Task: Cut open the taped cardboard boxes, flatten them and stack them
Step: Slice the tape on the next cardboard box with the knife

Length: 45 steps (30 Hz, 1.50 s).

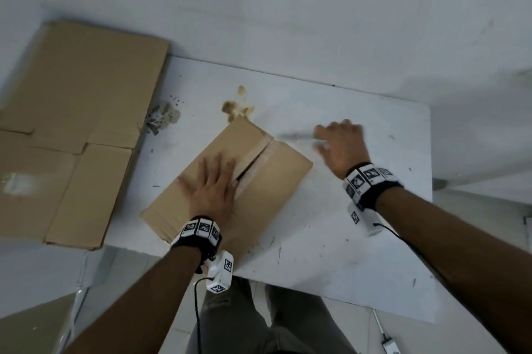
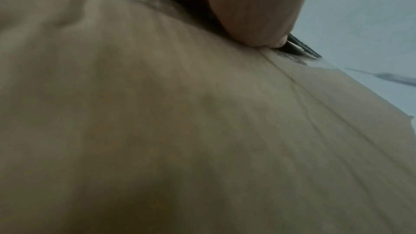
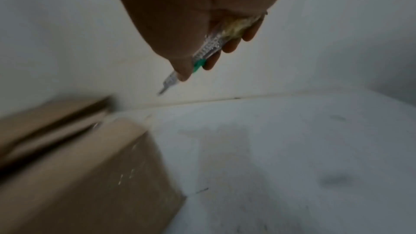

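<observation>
A: Table (image 1: 359, 253), white, stained; largest item listed. What lies on it?

B: Flattened cardboard (image 1: 72, 123), beside the box on its left, overhanging the table's left edge. Then the box (image 1: 282, 178) itself, brown, still standing as a box, set diagonally. Its top seam (image 1: 256, 160) runs along the long axis, from the near left toward the far right, and shows a dark gap where the flaps have parted.

A: Contents of the box?

B: Cannot tell; the gap shows only darkness.

A: Hands, relative to the box?

B: Left hand (image 1: 214, 189) lies flat on the box top, fingers straight and spread, just left of the seam, pressing down and holding nothing. Right hand (image 1: 341, 146) is off the box, just beyond its far right corner, above the table, fingers curled round a cutter (image 3: 202, 52).

A: Cutter, the smallest entry?

B: Clear handle, green slider, thin blade pointing from the right hand back toward the box's far end, in line with the seam but apart from it, blurred.

A: Judgement?

B: Top tape looks slit. The left hand is nearer the flaps; opening them likely falls to it, while the blade must stay clear.
</observation>
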Each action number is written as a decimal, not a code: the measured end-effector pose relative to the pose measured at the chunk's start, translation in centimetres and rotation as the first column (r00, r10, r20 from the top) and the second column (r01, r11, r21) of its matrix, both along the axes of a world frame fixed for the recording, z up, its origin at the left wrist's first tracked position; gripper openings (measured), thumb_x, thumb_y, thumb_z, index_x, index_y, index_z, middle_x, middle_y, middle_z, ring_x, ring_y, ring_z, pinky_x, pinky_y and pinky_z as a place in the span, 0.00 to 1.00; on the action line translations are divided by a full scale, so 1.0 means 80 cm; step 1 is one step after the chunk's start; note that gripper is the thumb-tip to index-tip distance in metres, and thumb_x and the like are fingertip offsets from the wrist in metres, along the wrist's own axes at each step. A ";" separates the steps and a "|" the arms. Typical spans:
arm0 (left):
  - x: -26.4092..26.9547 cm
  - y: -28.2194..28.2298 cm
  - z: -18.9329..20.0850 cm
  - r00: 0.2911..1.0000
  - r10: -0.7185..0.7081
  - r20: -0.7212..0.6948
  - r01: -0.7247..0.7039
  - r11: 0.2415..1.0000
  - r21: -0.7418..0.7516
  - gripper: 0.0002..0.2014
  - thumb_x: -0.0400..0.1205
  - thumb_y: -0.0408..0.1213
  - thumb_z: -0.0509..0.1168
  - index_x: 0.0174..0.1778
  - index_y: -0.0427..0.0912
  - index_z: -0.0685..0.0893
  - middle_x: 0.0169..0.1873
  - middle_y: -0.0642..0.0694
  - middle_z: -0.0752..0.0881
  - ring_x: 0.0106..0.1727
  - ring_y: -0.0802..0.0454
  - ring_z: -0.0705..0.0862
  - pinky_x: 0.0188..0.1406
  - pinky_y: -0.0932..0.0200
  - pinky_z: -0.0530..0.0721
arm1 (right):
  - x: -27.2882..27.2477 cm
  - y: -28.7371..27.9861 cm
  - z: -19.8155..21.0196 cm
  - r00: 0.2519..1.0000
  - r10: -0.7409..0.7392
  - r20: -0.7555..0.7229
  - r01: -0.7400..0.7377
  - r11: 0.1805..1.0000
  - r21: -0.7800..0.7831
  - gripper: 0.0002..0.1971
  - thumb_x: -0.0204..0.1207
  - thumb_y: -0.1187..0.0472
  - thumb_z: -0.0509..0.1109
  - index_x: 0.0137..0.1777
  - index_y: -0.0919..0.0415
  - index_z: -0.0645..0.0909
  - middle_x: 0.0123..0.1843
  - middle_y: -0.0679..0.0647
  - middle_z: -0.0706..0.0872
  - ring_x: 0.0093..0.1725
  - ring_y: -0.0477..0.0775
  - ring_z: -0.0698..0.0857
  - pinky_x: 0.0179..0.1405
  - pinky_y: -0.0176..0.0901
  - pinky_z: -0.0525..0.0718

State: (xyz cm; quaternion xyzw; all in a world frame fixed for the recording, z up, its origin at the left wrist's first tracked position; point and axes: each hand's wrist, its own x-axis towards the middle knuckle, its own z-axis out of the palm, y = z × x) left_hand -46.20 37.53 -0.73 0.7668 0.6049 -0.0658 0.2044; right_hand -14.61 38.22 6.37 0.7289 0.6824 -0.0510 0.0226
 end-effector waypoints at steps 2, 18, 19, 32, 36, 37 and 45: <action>-0.001 0.000 0.000 1.000 -0.005 0.004 0.005 1.000 0.000 0.29 0.89 0.60 0.37 0.88 0.67 0.43 0.89 0.58 0.40 0.90 0.45 0.36 0.77 0.16 0.35 | 0.037 -0.015 0.003 0.971 -0.239 -0.029 0.240 0.969 0.058 0.10 0.84 0.50 0.64 0.57 0.54 0.77 0.49 0.60 0.86 0.51 0.66 0.81 0.50 0.56 0.73; 0.038 0.011 0.030 0.993 0.115 0.035 -0.118 0.990 0.081 0.37 0.78 0.22 0.62 0.83 0.53 0.67 0.85 0.49 0.61 0.89 0.40 0.51 0.77 0.13 0.47 | -0.096 -0.102 -0.067 -0.003 -0.666 -0.746 0.165 0.735 -0.657 0.12 0.90 0.51 0.57 0.54 0.60 0.76 0.48 0.58 0.87 0.45 0.61 0.87 0.53 0.66 0.85; 0.041 0.007 0.022 0.976 0.180 0.124 -0.193 0.976 0.101 0.34 0.79 0.23 0.62 0.81 0.54 0.71 0.86 0.51 0.63 0.89 0.42 0.51 0.78 0.14 0.44 | -0.101 -0.109 -0.067 -0.146 -0.680 -0.718 0.128 0.707 -0.695 0.10 0.91 0.56 0.57 0.57 0.63 0.73 0.52 0.60 0.89 0.47 0.65 0.89 0.53 0.65 0.86; 0.031 -0.016 -0.019 0.893 0.243 0.379 -0.316 0.938 0.143 0.31 0.79 0.50 0.64 0.81 0.58 0.73 0.88 0.57 0.60 0.90 0.46 0.46 0.78 0.19 0.35 | -0.054 -0.114 -0.041 0.325 -0.536 -0.779 0.128 0.841 -0.525 0.12 0.90 0.57 0.59 0.56 0.63 0.81 0.44 0.54 0.90 0.23 0.51 0.81 0.23 0.40 0.80; 0.030 -0.017 -0.022 0.900 0.219 0.376 -0.302 0.937 0.176 0.32 0.78 0.54 0.63 0.82 0.59 0.73 0.88 0.57 0.60 0.90 0.46 0.48 0.77 0.18 0.36 | -0.041 -0.108 -0.025 0.428 -0.504 -0.750 0.180 0.861 -0.475 0.14 0.88 0.54 0.60 0.51 0.63 0.83 0.41 0.58 0.91 0.18 0.47 0.80 0.17 0.35 0.76; 0.029 -0.017 -0.023 0.903 0.213 0.373 -0.297 0.937 0.184 0.32 0.78 0.55 0.62 0.82 0.59 0.72 0.88 0.57 0.60 0.90 0.46 0.48 0.77 0.17 0.36 | -0.042 -0.112 -0.024 0.426 -0.512 -0.746 0.184 0.856 -0.483 0.14 0.88 0.54 0.61 0.50 0.64 0.83 0.40 0.58 0.91 0.18 0.47 0.79 0.17 0.35 0.76; 0.027 -0.017 -0.026 0.911 0.200 0.362 -0.280 0.942 0.185 0.34 0.78 0.57 0.60 0.83 0.58 0.71 0.88 0.57 0.59 0.90 0.47 0.46 0.78 0.15 0.37 | -0.045 -0.110 -0.027 0.363 -0.582 -0.728 0.315 0.812 -0.492 0.20 0.87 0.49 0.63 0.45 0.66 0.83 0.36 0.58 0.90 0.19 0.52 0.79 0.17 0.37 0.77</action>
